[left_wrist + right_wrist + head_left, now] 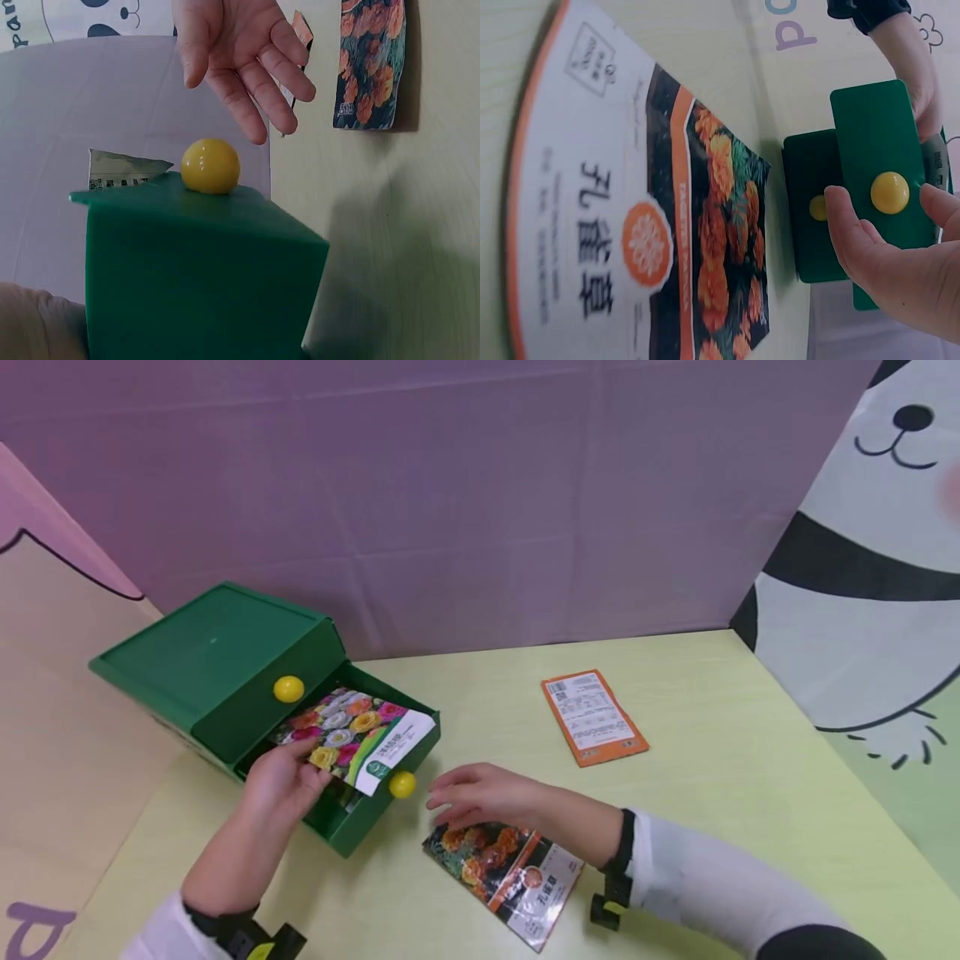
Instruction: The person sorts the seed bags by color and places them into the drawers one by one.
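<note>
A seed packet printed with colourful roses (348, 727) lies tilted over the pulled-out lower drawer (352, 831) of a green drawer box (217, 643). My left hand (281, 781) pinches it along its near left edge; the fingers under it are hidden. To the right of the drawer, my right hand (480, 793) hovers with fingers spread and nothing in them, facing the drawer's yellow knob (402, 784). Below that hand, a seed packet with orange flowers (517, 877) rests on the table. In the left wrist view, the drawer front (202, 277) blocks most of the left hand.
An orange-edged packet (596, 718) lies label side up farther back on the pale table (697, 735). The upper drawer, with its yellow knob (288, 689), is closed. A purple cloth backdrop (480, 510) rises behind the table, and a panda print (862, 610) hangs at the right.
</note>
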Demonstrator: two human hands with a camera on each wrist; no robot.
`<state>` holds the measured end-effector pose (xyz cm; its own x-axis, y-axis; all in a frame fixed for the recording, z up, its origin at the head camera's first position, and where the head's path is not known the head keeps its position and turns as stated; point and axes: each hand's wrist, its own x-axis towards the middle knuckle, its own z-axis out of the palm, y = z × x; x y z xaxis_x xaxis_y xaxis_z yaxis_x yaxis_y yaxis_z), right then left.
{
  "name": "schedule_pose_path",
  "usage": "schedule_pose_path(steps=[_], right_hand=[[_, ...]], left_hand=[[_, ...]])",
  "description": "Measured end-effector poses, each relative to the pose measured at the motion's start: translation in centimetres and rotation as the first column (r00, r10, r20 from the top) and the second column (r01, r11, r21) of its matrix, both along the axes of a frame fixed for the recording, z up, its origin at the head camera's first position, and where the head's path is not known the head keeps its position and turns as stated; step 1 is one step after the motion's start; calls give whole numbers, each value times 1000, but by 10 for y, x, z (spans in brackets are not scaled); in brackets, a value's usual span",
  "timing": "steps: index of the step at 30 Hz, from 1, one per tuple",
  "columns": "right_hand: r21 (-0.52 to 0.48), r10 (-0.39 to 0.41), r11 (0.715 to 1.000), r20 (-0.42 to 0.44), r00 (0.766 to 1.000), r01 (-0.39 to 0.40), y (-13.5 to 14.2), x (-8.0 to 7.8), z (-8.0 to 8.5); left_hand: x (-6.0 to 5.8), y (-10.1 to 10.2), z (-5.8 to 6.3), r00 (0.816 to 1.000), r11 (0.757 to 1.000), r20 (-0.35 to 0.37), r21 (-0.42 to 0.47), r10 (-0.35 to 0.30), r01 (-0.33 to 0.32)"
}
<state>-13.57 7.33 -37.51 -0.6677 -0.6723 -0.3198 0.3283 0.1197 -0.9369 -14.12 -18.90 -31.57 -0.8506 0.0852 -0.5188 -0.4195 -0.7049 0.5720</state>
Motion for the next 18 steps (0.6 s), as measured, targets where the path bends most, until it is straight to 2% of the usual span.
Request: schedule_pose_path(steps=[9,16,18], right_hand=[[-27,-20,999,9,1000,21,-24,-1,-2],[-8,-37,999,-6,999,37,-32,-2,1],[-8,-39,999,-14,999,39,-34,-3,0]], left_hand=[[-13,-15,-3,999,998,39,50,-36,34],[-20,-19,-2,997,997,69,78,14,-19],[-21,-20,-2,997,997,72,75,6,-12]])
